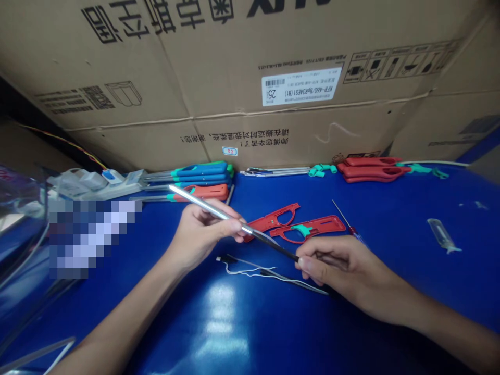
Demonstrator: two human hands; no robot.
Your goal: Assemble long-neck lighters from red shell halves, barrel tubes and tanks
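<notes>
A slim silver metal tube runs slantwise over the blue table, its shiny end up to the left. My left hand pinches it near the middle between thumb and fingers. Towards the right the piece turns dark, and my right hand has its thumb and fingers closed on that dark end. Behind the tube lie two red lighter handle halves, one with a green trigger. Below them rests a second thin rod with a white wire and a small black part.
Several assembled lighters lie stacked back left beside a power strip. Red handles and green triggers sit back right. A screwdriver and a clear container lie to the right. A large cardboard box borders the back.
</notes>
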